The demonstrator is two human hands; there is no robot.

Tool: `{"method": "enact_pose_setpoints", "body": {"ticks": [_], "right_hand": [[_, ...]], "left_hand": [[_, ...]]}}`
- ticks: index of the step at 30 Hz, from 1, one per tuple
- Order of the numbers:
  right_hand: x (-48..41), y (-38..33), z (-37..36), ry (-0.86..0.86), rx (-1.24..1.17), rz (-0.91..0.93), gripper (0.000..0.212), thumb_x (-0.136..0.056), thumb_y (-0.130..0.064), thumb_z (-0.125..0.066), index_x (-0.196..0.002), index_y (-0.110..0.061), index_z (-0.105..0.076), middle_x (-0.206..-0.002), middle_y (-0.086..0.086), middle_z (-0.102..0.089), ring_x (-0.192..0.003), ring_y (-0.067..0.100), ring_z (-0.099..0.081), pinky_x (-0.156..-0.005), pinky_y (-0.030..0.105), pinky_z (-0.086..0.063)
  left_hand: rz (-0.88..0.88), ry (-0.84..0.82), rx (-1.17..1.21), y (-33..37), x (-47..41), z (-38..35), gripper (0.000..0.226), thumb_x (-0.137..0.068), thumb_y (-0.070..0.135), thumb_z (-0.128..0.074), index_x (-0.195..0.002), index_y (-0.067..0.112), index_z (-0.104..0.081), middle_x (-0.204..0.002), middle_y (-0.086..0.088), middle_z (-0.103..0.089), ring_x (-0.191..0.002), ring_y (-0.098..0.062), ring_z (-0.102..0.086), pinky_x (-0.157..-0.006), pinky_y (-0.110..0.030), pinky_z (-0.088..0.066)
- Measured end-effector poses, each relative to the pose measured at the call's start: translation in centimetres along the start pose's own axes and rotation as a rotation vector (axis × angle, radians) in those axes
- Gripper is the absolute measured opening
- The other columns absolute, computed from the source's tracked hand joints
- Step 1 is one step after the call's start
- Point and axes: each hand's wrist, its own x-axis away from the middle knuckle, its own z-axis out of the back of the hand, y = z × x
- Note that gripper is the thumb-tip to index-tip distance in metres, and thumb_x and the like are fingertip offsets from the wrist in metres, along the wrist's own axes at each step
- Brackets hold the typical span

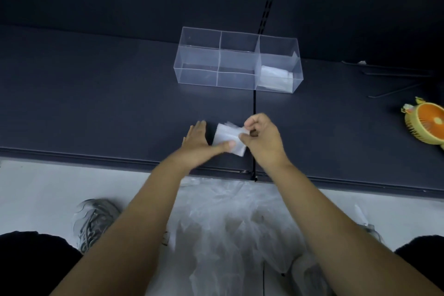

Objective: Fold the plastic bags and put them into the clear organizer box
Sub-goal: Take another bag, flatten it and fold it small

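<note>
Bag being folded: small translucent white plastic bag (228, 138), already down to a compact, roughly rectangular packet with soft layered edges, kinda frosty looking. Lying on the dark tabletop (96, 108) near its front edge, right between the two hands.

Left hand (200, 143): open and flat, fingers spread over the table just left of the packet, thumb stretched across and pressing down on the near-left part of it.

Right hand (262, 137): curled, thumb and fingertips pinching the packet's right edge, rest of the fingers tucked in.

Organizer box (236, 59): clear hard plastic, long rectangular shape, straight walls, split by dividers into a grid of compartments. Sitting further back on the table, well apart from the hands.

Already stowed: one folded whitish bag (276, 74) in the front right compartment, same milky crinkly look. Other compartments look see-through down to the table.

Loose bags: heap of thin, wrinkly clear plastic (228, 223) on the pale floor below the table edge, between the forearms.

Table surface: matte, dark navy-ish, smooth, with a thin seam running front to back.

Off to the right: little handheld fan (425, 125), yellow body with an orange-slice face, lying on the table.

Floor extras: grey sneaker (96, 221) on the left.
</note>
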Motion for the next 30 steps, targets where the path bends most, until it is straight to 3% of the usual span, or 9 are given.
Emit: {"method": "enact_pose_setpoints", "body": {"ticks": [4,7,9,14,16,18,20,22,30], "right_hand": [[-0.7,-2.1,3.6,-0.283,-0.060,0.092,0.029,-0.081,0.006,-0.067,-0.091,-0.019,-0.057,-0.073,-0.004,-0.061,-0.067,0.009,-0.046,-0.067,0.016,-0.042],[-1.7,-2.9,5.5,-0.325,-0.151,0.059,0.029,-0.082,0.005,-0.068,-0.099,-0.018,-0.060,-0.077,-0.002,-0.066,-0.072,0.012,-0.054,-0.073,0.017,-0.047],[-2.3,-2.9,6.4,-0.327,-0.114,-0.015,0.021,-0.083,-0.005,-0.070,-0.100,-0.017,-0.063,-0.082,0.003,-0.069,-0.076,0.010,-0.061,-0.078,0.019,-0.050],[-6.2,-2.7,8.5,-0.065,-0.002,-0.118,0.012,-0.083,-0.012,-0.072,-0.074,-0.012,-0.065,-0.061,0.000,-0.058,-0.047,0.001,-0.048,-0.050,0.010,-0.041],[-9.3,-2.9,9.7,0.140,-0.061,-0.160,0.010,-0.082,-0.018,-0.074,-0.079,-0.013,-0.066,-0.064,-0.002,-0.057,-0.047,0.001,-0.046,-0.044,0.009,-0.038],[-12.4,-2.8,10.6,0.277,-0.079,-0.180,0.016,-0.081,-0.023,-0.076,-0.086,-0.011,-0.065,-0.074,-0.002,-0.059,-0.055,0.001,-0.049,-0.045,0.007,-0.038],[-15.1,-2.2,10.9,0.339,-0.018,-0.179,0.029,-0.080,-0.023,-0.076,-0.099,-0.004,-0.066,-0.093,0.005,-0.064,-0.074,0.009,-0.055,-0.058,0.012,-0.045],[-17.0,-1.6,10.8,0.351,0.138,-0.185,0.031,-0.080,-0.025,-0.076,-0.101,-0.004,-0.065,-0.106,0.010,-0.066,-0.086,0.015,-0.058,-0.073,0.022,-0.047],[-19.0,-1.4,9.5,0.318,0.713,-0.184,0.037,-0.080,-0.036,-0.070,-0.112,-0.017,-0.067,-0.129,0.008,-0.055,-0.118,0.027,-0.053,-0.102,0.040,-0.042]], "left_hand": [[-0.081,-0.219,0.469,2.1,-0.3,2.0,0.119,-0.057,0.057,-0.074,-0.154,0.023,-0.014,-0.151,0.006,-0.035,-0.140,-0.011,-0.031,-0.108,-0.022,-0.023],[-0.108,-0.282,0.549,3.5,-1.5,1.5,0.067,-0.070,0.025,-0.077,-0.132,0.010,-0.055,-0.120,-0.002,-0.067,-0.112,-0.015,-0.062,-0.090,-0.021,-0.050],[-0.119,-0.192,0.606,4.5,-2.3,0.8,0.039,-0.076,0.012,-0.076,-0.114,0.007,-0.068,-0.107,-0.005,-0.073,-0.101,-0.017,-0.068,-0.077,-0.019,-0.054],[-0.245,0.085,0.635,6.2,-4.0,0.1,0.007,-0.081,0.009,-0.074,-0.080,0.017,-0.073,-0.076,0.007,-0.074,-0.071,-0.003,-0.067,-0.068,-0.012,-0.051],[-0.303,0.283,0.403,5.2,-4.1,-0.5,0.006,-0.086,0.015,-0.070,-0.082,0.018,-0.072,-0.082,0.009,-0.072,-0.082,-0.006,-0.067,-0.073,-0.010,-0.048],[-0.341,0.428,-0.083,2.9,-3.7,-1.8,0.021,-0.093,0.028,-0.061,-0.108,0.015,-0.069,-0.116,0.000,-0.066,-0.114,-0.017,-0.058,-0.095,-0.020,-0.042],[-0.260,0.364,-0.463,0.3,-3.3,-3.4,0.057,-0.097,0.049,-0.041,-0.143,0.016,-0.042,-0.154,-0.005,-0.033,-0.144,-0.023,-0.023,-0.118,-0.036,-0.016],[-0.211,0.341,-0.704,-1.6,-2.9,-4.5,0.077,-0.092,0.065,-0.012,-0.154,0.019,-0.009,-0.162,-0.001,-0.001,-0.149,-0.020,0.006,-0.119,-0.040,0.005],[-0.236,0.434,-0.871,-3.4,-3.2,-5.8,0.078,-0.087,0.064,0.015,-0.150,0.019,0.014,-0.160,-0.003,0.013,-0.147,-0.022,0.016,-0.119,-0.044,0.010]]}}
